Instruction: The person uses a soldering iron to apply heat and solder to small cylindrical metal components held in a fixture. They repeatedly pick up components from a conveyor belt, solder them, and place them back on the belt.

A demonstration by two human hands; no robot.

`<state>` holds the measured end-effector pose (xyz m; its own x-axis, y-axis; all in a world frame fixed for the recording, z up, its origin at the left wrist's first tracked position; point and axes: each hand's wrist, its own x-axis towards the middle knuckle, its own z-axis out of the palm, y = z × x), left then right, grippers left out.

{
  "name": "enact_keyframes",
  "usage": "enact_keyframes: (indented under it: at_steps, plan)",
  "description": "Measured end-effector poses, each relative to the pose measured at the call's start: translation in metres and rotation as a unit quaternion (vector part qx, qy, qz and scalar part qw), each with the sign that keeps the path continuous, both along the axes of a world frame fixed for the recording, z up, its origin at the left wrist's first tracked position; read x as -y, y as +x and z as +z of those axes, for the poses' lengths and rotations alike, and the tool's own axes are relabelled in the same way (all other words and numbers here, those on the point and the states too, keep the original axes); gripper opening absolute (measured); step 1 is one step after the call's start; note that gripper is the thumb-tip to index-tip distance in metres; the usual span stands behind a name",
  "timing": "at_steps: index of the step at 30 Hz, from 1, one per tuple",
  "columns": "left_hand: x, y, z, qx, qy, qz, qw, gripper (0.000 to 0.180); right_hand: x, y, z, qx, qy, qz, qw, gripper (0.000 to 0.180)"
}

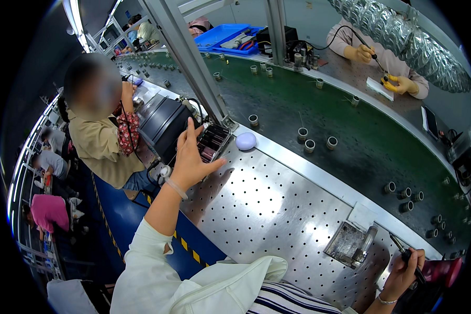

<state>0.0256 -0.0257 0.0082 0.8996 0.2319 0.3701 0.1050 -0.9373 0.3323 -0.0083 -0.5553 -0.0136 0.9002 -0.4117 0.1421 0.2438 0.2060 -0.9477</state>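
Currently, right hand (403, 273) is closed around a black pen-like tool (406, 256), at lower right near the flat metal fixture (344, 244), tip angled up-left. Left hand (190, 157) is open, fingers spread, at the slotted rack (213, 140); can't tell if touching. Purple rounded object (246, 141) sits just right of the rack on the perforated worktop (256, 201).

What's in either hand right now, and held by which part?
The right hand holds a pen-shaped tool by its dark handle, metal tip free. The left hand is spread, nothing visibly held.
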Motion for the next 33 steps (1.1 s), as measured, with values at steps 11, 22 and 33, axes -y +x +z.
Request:
enact_keyframes:
  at_steps: [11, 22, 33]
  plan:
    - [0.029, -0.094, -0.03, 0.153, 0.062, 0.086, 0.983, 0.084, 0.008, 0.0, -0.006, -0.005, 0.004, 0.014, 1.0, 0.016]
    - [0.03, -0.096, -0.033, 0.153, 0.067, 0.106, 0.98, 0.079, 0.016, -0.004, -0.008, 0.006, 0.013, 0.043, 0.999, 0.015]
    - [0.04, -0.082, -0.019, 0.19, 0.074, 0.052, 0.978, 0.078, 0.014, -0.006, -0.007, 0.016, 0.013, 0.059, 0.998, 0.014]
